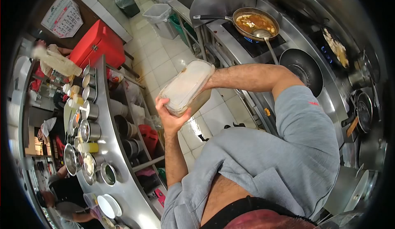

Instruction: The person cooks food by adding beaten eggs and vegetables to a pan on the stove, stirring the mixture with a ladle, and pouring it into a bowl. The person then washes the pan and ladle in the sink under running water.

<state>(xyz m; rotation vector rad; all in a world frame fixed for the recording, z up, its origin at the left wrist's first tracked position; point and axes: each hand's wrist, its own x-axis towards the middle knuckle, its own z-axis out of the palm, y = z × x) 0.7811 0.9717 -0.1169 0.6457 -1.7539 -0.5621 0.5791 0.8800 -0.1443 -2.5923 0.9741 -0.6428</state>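
A lidded rectangular plastic container (pixel 186 90) is held up in front of me, above the tiled floor. Its whitish lid faces up, and the cloudy sides hide what is inside. My left hand (pixel 172 116) grips the near left corner, thumb and fingers around the edge. At the far right side, my right hand (pixel 208 82) is against the container, its fingers mostly hidden behind it. Beyond my right forearm, a pan (pixel 256 18) of orange-brown sauce with pale pieces sits over a lit burner. A ladle (pixel 263 33) rests in that pan.
To the right, a black wok (pixel 302 70) and a pan of pale food (pixel 335 48) are on the stove. A steel counter (pixel 123 175) on the left carries several metal bowls and sauce bottles. Beyond it is a co-worker (pixel 72 188). A red chest (pixel 98 46) and grey bin (pixel 160 21) stand ahead.
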